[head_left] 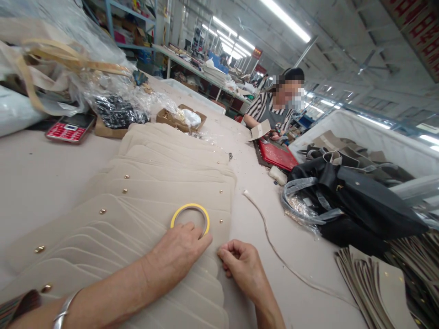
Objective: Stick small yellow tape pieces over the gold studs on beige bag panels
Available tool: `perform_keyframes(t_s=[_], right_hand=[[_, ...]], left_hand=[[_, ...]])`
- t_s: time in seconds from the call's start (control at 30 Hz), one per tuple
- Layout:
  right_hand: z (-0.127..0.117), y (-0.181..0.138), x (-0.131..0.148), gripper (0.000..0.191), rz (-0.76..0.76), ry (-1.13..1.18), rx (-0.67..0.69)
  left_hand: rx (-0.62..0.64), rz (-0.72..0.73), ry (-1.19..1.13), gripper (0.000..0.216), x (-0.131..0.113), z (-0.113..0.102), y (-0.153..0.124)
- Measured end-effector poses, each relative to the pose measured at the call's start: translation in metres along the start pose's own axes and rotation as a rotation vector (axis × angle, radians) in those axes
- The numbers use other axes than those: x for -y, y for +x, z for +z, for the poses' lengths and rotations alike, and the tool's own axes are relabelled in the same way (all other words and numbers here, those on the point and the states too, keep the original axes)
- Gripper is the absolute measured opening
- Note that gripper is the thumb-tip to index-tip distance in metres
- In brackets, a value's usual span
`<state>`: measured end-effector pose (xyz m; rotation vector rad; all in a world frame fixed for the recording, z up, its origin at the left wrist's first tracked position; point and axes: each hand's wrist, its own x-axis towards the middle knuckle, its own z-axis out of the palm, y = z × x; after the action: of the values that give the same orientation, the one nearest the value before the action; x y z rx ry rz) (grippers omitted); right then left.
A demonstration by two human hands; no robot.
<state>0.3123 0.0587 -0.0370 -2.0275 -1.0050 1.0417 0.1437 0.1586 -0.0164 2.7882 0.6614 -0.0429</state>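
My left hand (187, 244) has its fingers curled over the near rim of a yellow tape roll (190, 206), which it holds above overlapping beige panels (147, 187). Small gold-coloured studs (103, 211) dot these panels. To the right, my right hand (244, 265) is closed in a pinch beside the panels' right edge. Whatever lies between its thumb and finger, if anything, is too small to make out.
A thin cord (270, 242) trails across the table at right. Beyond it sit a black bag (363, 192) and stacked panels (377, 283). A calculator (70, 130) and small cardboard box (171, 119) lie at back left. Across the table, a person (270, 112) handles a beige piece.
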Motion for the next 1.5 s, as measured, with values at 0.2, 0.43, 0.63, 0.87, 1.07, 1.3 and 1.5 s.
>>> perform_keyframes(t_s=[0.2,0.43,0.63,0.87,1.07,1.3,1.5], right_hand=[[0.002,-0.002,0.009,0.019,-0.161,-0.246,-0.052],[-0.004,-0.002,-0.001,0.017,-0.077,-0.173,-0.060],[-0.009,-0.013,-0.006,0.018,-0.106,-0.149,-0.013],[0.008,-0.016,0.000,0.024,-0.192,-0.283,-0.176],[0.012,-0.010,0.002,0.019,-0.299,-0.315,-0.184],[-0.011,-0.008,0.008,0.024,-0.168,-0.118,0.203],[-0.006,-0.007,0.013,0.021,-0.369,0.006,-0.161]], left_hand=[[-0.032,0.023,-0.008,0.015,0.003,0.002,-0.001],[-0.053,0.041,-0.030,0.022,0.005,-0.002,-0.004],[-0.100,0.084,-0.051,0.025,0.009,0.001,-0.007],[-0.088,0.096,-0.072,0.028,0.008,-0.007,-0.010],[-0.096,0.091,-0.089,0.027,0.013,-0.004,-0.008],[-0.192,0.165,-0.130,0.019,0.017,-0.006,-0.011],[-0.436,0.269,-0.203,0.021,0.022,0.005,-0.007]])
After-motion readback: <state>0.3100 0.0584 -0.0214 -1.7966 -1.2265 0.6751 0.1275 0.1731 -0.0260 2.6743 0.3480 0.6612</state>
